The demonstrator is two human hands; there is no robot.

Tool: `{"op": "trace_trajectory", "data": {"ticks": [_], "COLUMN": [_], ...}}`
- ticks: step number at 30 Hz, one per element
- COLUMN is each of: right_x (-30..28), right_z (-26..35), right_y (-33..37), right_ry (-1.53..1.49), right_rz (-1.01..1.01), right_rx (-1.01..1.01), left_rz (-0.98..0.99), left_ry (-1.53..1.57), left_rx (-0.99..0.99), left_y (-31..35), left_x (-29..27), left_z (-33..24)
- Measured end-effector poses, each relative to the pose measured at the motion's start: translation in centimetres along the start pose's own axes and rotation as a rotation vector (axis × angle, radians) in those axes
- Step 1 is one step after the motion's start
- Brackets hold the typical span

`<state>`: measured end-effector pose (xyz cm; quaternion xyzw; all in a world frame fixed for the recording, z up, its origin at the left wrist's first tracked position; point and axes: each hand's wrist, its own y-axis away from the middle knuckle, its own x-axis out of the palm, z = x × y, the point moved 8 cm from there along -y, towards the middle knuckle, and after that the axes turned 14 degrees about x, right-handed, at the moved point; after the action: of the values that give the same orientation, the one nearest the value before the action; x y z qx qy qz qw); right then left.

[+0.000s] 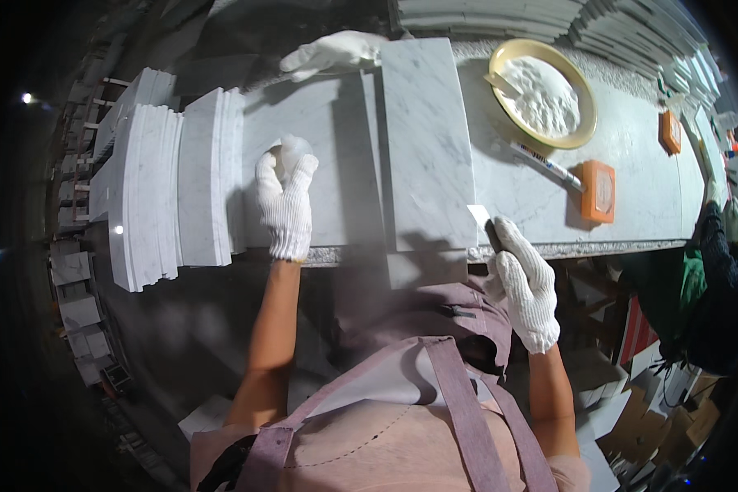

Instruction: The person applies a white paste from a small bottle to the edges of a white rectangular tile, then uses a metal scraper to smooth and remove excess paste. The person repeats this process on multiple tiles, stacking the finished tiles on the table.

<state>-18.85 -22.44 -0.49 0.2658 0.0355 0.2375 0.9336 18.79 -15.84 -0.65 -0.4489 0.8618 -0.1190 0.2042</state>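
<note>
Both my hands wear white knitted gloves. My left hand (285, 197) is closed round a whitish, translucent wad (290, 152), its material unclear, above the pale slab (320, 123) left of centre. My right hand (523, 283) grips the dark handle of a putty knife (480, 217). The knife's light blade points up and left at the near right corner of a grey-veined marble tile (425, 139); whether it touches cannot be told. This tile lies on other pieces (426, 267) that stick out at its near end and left side.
Stacked marble tiles (152, 189) stand at left, more slabs (631, 33) at the far right. A yellow bowl (589, 102) of white powder or paste, a marker (549, 166) and orange blocks (598, 193) lie right. A white glove (336, 53), worn or loose, is at the far edge.
</note>
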Motion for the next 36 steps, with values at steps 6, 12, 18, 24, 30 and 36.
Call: {"op": "trace_trajectory", "data": {"ticks": [6, 12, 18, 24, 30, 36], "right_x": [-3.9, -10.2, -13.8, -11.8, -10.6, -11.3], "right_z": [2.0, 5.3, 7.8, 9.8, 10.7, 10.0], "right_y": [-0.3, -3.8, -8.5, -11.5, -13.8, -16.2], "right_ry": [-0.039, -0.034, 0.303, 0.592, 0.866, 0.717], "right_rz": [-0.115, -0.305, -0.46, -0.491, -0.532, -0.443], "right_rx": [0.066, 0.018, -0.038, -0.156, -0.198, -0.1], "left_rz": [0.076, 0.094, 0.112, 0.139, 0.176, 0.109], "left_ry": [-0.342, -0.494, -0.481, -0.451, -0.56, -0.617], "left_rx": [-0.046, -0.05, -0.019, -0.028, 0.0, 0.12], "left_y": [-3.6, -3.6, -3.6, -2.9, -1.9, -0.3], "left_x": [-0.3, -1.3, -1.3, -1.1, -2.0, -3.7], "left_z": [3.8, 5.6, 5.2, 4.0, 1.9, -1.8]}}
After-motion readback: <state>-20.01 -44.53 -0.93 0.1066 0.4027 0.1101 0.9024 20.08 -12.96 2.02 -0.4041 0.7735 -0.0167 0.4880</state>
